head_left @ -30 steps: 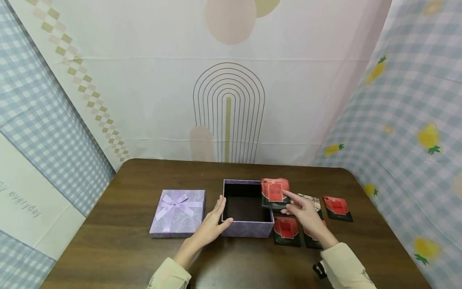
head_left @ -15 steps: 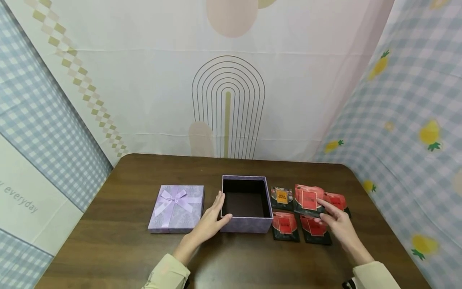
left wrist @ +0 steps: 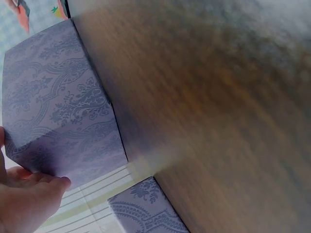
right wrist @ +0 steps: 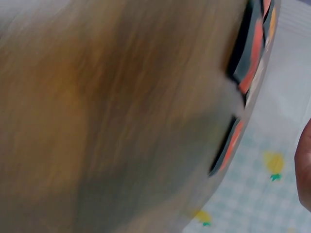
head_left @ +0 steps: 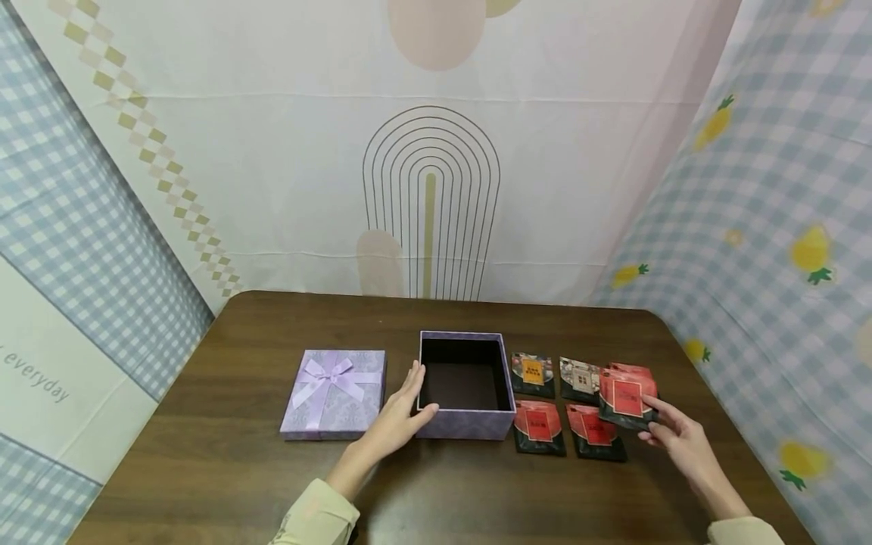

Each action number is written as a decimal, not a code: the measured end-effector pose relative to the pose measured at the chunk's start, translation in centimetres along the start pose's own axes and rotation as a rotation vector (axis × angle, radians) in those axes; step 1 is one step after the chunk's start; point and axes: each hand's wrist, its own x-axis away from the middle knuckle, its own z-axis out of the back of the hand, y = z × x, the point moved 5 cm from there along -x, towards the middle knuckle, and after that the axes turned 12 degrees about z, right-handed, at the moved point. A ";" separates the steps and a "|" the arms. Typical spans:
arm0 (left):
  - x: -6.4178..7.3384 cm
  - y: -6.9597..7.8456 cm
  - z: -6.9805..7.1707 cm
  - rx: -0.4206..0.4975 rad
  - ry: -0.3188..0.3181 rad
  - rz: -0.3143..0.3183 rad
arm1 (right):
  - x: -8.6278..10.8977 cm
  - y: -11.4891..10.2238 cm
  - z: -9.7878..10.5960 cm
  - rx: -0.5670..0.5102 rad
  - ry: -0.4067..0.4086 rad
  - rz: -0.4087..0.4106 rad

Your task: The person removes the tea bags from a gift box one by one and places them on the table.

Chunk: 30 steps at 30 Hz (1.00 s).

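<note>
My right hand pinches the right edge of a red and black sachet between thumb and fingers. That sachet overlaps another red sachet behind it in the head view. Around it lie a floral sachet with a white label, one with an orange label and two more red and black sachets. My left hand rests with extended fingers against the left side of an uncovered purple box with a dark inside. The left wrist view shows fingertips touching the box's patterned wall.
Left of the left hand lies the purple box lid with a ribbon bow. Everything stands on a brown wooden table. A patterned cloth hangs behind, with checked cloth at the right side.
My right hand has carried the red sachet rightward from above the box's right edge to the right end of the sachet rows. The left hand has stayed at the box.
</note>
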 end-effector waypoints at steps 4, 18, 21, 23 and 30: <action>0.0 0.0 0.0 0.001 -0.003 0.000 | 0.4 1.1 1.1 0.052 -0.029 -0.055; 0.0 -0.1 0.1 -0.009 -0.003 0.002 | 1.1 4.4 3.9 0.101 -0.205 -0.212; 0.1 -0.1 0.1 -0.011 -0.001 0.000 | 1.1 5.0 3.9 0.122 -0.269 -0.254; 0.0 -0.1 0.1 -0.010 0.004 -0.006 | 1.0 5.4 3.9 0.190 -0.294 -0.277; 0.1 -0.1 0.1 -0.014 -0.010 -0.008 | 0.8 5.9 3.5 0.436 -0.380 -0.285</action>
